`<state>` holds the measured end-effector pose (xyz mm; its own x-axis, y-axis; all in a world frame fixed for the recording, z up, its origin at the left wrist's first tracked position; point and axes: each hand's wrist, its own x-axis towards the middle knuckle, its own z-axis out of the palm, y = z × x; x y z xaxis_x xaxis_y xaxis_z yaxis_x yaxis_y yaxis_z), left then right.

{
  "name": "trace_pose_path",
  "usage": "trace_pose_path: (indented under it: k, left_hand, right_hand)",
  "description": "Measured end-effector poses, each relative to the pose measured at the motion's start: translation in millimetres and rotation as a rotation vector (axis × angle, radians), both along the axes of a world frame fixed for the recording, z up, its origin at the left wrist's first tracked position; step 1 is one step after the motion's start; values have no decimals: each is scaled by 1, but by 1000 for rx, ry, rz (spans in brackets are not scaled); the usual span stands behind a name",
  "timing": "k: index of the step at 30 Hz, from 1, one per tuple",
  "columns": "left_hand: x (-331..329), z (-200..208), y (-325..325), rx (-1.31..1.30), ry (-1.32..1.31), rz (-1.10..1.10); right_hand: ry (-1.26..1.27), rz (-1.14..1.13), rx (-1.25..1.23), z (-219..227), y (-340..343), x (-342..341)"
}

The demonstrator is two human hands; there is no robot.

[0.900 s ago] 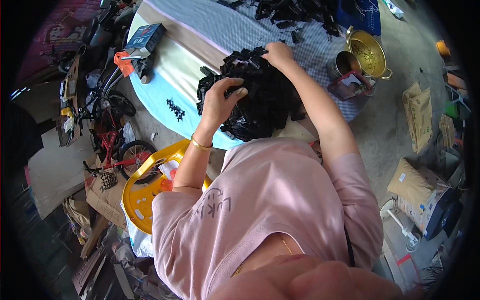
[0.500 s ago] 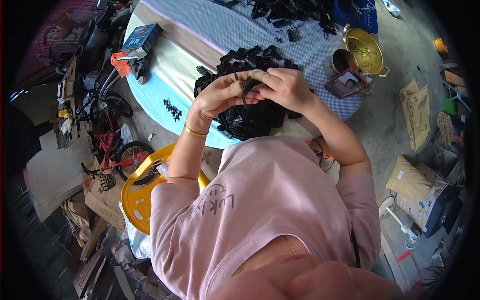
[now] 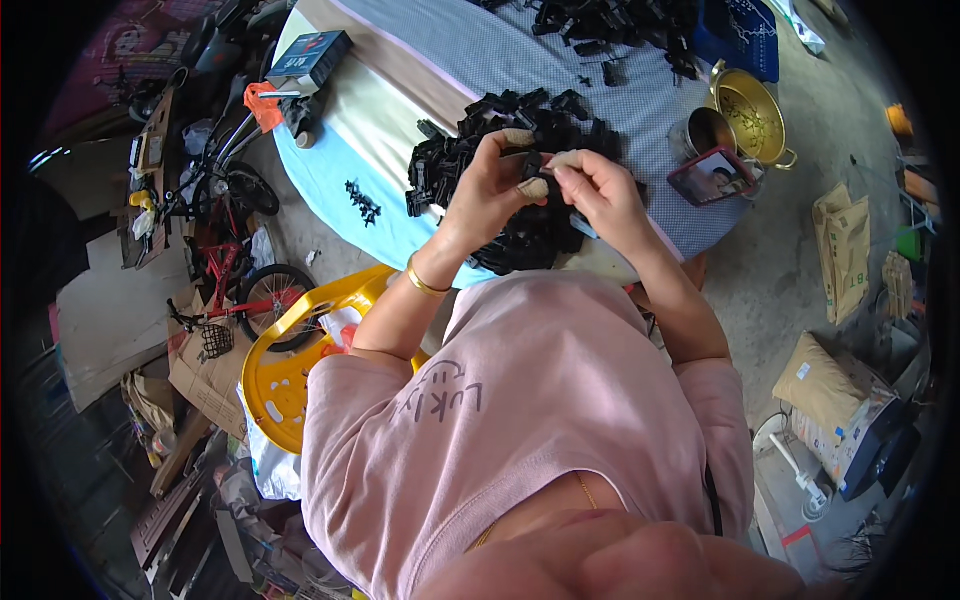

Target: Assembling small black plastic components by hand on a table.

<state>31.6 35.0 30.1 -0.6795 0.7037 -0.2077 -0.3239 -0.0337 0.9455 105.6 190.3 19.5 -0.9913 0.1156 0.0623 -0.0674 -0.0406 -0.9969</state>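
Above a heap of small black plastic parts (image 3: 450, 175) on the cloth-covered table, my hands work close together. My left hand (image 3: 487, 195) is closed round a black plastic part (image 3: 514, 168), its thumb and forefinger in tan finger covers. Just to the right, my right hand (image 3: 605, 200) pinches with thumb and forefinger near that part; whatever lies between those fingertips is too small to make out. A small cluster of black pieces (image 3: 362, 203) lies apart on the left of the table.
Another black heap (image 3: 600, 25) lies at the far edge, beside a blue tray (image 3: 740, 40). A gold pot (image 3: 775, 115), a metal cup (image 3: 690, 140) and a propped phone (image 3: 712, 180) stand at right. A blue box (image 3: 310, 60) is far left; a yellow chair (image 3: 262, 385) stands near left.
The whole view has shifted slightly. My left fingers have opened wider round the black part, and my right hand has turned and drawn a little to the right, its fingertips still close.
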Motion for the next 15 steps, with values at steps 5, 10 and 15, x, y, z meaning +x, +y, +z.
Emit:
trace_pose_path:
  k: [5, 10, 15]
  left_hand:
    - [10, -1, -1, -68, 210, 56]
    - [18, 4, -2, -96, 278, 128]
    - [19, 0, -3, -61, 288, 218]
  right_hand:
    - [-80, -20, 43, 7, -11, -3]
    - [-29, -27, 89, 12, -13, -1]
    - [-47, -46, 217, 18, -15, 2]
